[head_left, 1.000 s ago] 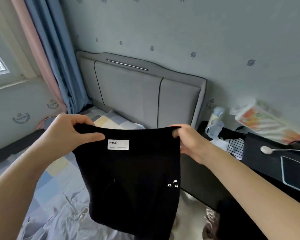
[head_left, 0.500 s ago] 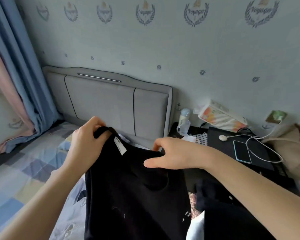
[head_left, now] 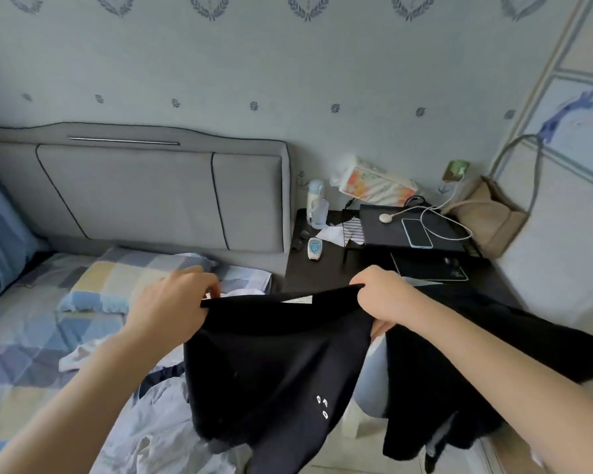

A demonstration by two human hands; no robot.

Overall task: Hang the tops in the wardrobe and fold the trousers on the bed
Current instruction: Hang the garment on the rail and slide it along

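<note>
Head camera view, looking forward and down across a bedroom from the person's own eye level. Both bare arms reach into the frame. The left hand [head_left: 172, 302] pinches one end of the top edge of a black garment [head_left: 274, 364], and the right hand [head_left: 384, 299] has its fingers curled round the other end, so the edge is stretched taut between them. A white label shows just inside that edge, and small white letters sit lower on the fabric. The garment hangs in the air over the side of the bed [head_left: 24, 340], not resting on it; whether it is a top or a pair of trousers cannot be told from here. Under and behind it, on the patchwork bedding, lie a pale blue garment [head_left: 158, 415] and a white garment [head_left: 79, 354], both crumpled and unfolded. A second dark garment [head_left: 459, 378] is draped below the right forearm. To the right stand a dark bedside table [head_left: 322, 265] with a phone [head_left: 416, 233] and cables, and beyond it a pale panelled door [head_left: 569, 186] with a beige bag [head_left: 490, 213] hanging against it; this may be the wardrobe, though that is a guess. Judging by the loose heap, no folded trousers are visible on the bed and no hanger is in sight, so the job appears to be at an early stage, with most pieces left to sort.
</note>
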